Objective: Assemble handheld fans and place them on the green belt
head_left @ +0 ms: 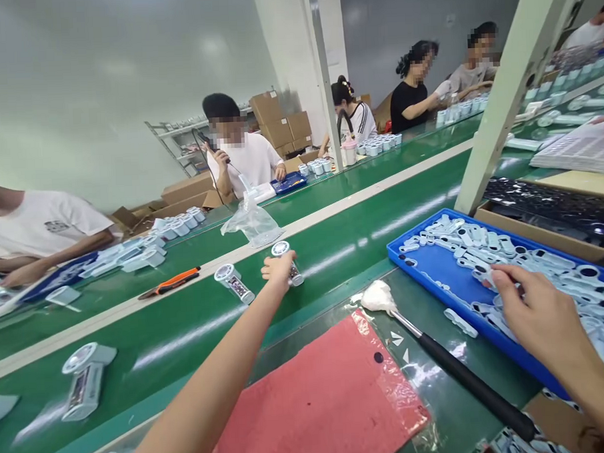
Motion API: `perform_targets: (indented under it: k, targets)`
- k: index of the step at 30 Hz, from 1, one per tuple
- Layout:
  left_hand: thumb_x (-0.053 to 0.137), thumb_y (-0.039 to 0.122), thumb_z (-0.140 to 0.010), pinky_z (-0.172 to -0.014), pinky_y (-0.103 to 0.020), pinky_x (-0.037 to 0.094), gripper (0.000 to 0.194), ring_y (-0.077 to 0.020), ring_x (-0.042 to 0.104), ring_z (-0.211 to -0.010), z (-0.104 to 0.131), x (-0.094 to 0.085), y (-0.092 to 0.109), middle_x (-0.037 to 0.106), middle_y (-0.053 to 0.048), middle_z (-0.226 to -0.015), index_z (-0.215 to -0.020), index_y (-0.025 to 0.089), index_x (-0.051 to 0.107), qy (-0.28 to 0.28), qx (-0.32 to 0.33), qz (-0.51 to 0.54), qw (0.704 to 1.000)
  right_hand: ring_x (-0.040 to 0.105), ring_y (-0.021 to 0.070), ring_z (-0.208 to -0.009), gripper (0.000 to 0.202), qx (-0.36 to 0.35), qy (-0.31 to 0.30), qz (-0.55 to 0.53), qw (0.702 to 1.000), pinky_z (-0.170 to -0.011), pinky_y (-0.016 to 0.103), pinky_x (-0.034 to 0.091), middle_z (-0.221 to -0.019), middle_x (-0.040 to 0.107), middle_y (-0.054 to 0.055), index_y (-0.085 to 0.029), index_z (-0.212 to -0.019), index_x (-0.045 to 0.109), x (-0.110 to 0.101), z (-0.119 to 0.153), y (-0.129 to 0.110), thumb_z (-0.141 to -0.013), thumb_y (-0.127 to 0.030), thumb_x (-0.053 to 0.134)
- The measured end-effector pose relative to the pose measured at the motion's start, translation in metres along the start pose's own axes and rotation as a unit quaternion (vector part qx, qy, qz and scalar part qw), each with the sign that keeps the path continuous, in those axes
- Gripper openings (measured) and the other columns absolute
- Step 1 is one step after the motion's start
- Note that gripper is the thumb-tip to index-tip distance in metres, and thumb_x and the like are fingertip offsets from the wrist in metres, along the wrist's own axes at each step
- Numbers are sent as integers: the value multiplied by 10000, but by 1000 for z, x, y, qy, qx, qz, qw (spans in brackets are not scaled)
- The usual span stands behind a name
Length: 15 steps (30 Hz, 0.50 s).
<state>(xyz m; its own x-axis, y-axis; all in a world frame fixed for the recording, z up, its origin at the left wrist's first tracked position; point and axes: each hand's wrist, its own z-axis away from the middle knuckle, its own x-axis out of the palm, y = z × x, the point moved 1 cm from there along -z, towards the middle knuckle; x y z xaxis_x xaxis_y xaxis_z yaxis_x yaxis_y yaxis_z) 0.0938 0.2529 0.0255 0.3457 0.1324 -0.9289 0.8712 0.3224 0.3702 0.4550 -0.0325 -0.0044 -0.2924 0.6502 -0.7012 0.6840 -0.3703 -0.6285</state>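
Observation:
Stretched over the green belt, my left hand (278, 270) is closed around a light-blue housing (295, 275) with a round, grille-like top. A similar housing (234, 284), its inner parts showing through an open side, stands just left of it. My right hand (540, 309) reaches over the blue tray (441, 264), thumb and fingers pinching a small light-blue plastic piece (483, 276) with a dark round spot. Many like pieces lie heaped in that tray. One loose piece (460, 323) rests outside its near edge.
A red mat (309, 400) lies before me, beside a black-handled tool (468, 373) with a white wrapped head. Orange-handled pliers (177, 281) and a clear plastic bag (254, 222) lie across the belt. A slanted metal post (507, 104) rises behind the tray. Several people sit opposite.

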Motion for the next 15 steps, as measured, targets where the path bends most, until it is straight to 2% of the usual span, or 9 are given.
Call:
perform_targets:
  k: [2,4,6,8,9,11,13,15]
  targets:
    - [700,415,-1032,-1030,-514,602,447,-284,666,-1236,-8,-19,-21,631,-126,-1427,-1404,180,617,18,47,-41,998,717,353,-870,495,55,18,-6,998,-767,464,504,-931,766,122,-237,-1171,688,-6,3,-3,-982,-541,345]
    - [705,368,-1024,-1131,-575,526,429,-318,602,-1349,-16,-45,-50,597,-129,-1487,-1400,181,620,26,128,-82,988,729,320,-792,441,91,17,-19,996,-671,408,478,-873,761,86,-267,-1224,643,-10,5,-5,-1011,-511,343]
    - [684,111,-942,-1253,-586,381,367,-329,507,-1474,-23,-68,-82,630,-97,-1485,-1298,198,673,4,231,-124,965,758,302,-863,413,106,1,-37,994,-630,367,458,-905,765,76,-293,-1246,621,-12,6,-6,-1035,-510,341]
    - [611,-66,-790,-1317,-564,253,474,-308,478,-1522,-27,-83,-110,702,-50,-1422,-1143,231,718,-27,316,-162,935,763,296,-967,413,110,-17,-48,993,-651,358,462,-961,764,86,-302,-1240,621,-13,6,-10,-1052,-516,322]
    - [572,-98,-742,-1329,-552,216,509,-300,472,-1535,-28,-87,-121,721,-44,-1403,-1095,238,720,-35,347,-177,920,758,297,-972,422,112,-24,-51,992,-669,366,464,-986,761,99,-299,-1236,625,-14,5,-12,-1056,-523,315]
    - [522,-96,-742,-1329,-541,197,503,-291,479,-1538,-29,-90,-135,730,-72,-1392,-1075,232,706,-31,389,-201,898,735,295,-861,422,120,-35,-42,991,-681,395,454,-999,752,129,-281,-1217,634,-15,3,-13,-1037,-561,375]
    - [490,-64,-808,-1318,-544,214,440,-296,531,-1495,-29,-90,-140,745,-121,-1339,-1091,213,682,-11,409,-218,886,680,266,-722,408,121,-40,-18,992,-667,415,433,-979,742,151,-258,-1185,644,-15,0,-9,-986,-583,497]
    - [487,0,-892,-1304,-577,225,337,-313,618,-1390,-24,-91,-139,768,-150,-1241,-1108,196,656,10,416,-226,880,625,233,-634,399,67,-19,1,998,-643,426,412,-941,729,162,-240,-1157,657,-12,-2,3,-959,-570,551]
